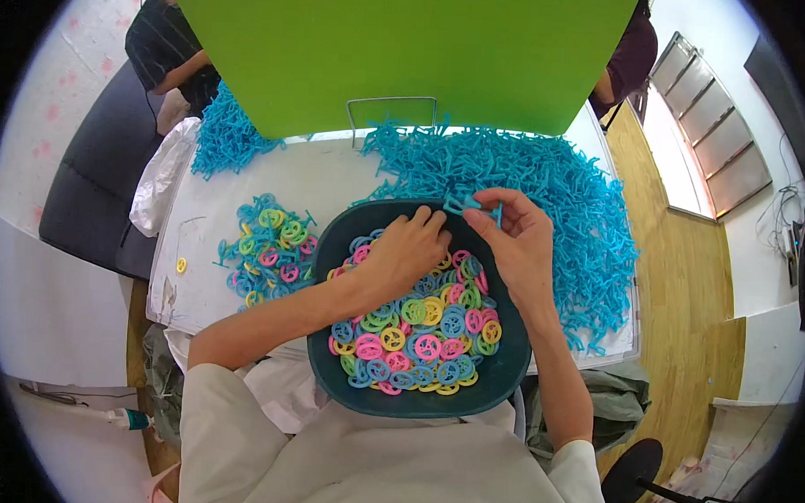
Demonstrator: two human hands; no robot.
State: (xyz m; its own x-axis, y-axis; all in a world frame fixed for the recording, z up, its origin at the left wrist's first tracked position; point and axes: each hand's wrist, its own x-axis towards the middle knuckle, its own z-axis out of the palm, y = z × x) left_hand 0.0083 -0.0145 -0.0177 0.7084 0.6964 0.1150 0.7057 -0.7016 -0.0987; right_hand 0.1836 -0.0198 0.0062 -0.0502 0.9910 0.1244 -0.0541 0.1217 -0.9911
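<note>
A dark green basin (333, 222) in front of me holds many small plastic wheels (428, 345) in pink, blue, yellow and green. Inside it, over the wheels, is my left hand (407, 252), its fingers curled and their tips partly hidden; what they grip, if anything, does not show. At the basin's far right rim, my right hand (514, 233) pinches a blue T-shaped plastic piece (462, 203) between thumb and fingers. Just beyond that hand spreads a large heap of similar blue pieces (556, 177).
Left of the basin lies a pile of blue pieces with colored wheels (270, 247). One yellow wheel (181, 265) sits apart on the white table (200, 218). A green panel (400, 56) with a wire stand (392, 100) rises behind. Two other people (170, 44) show beyond it.
</note>
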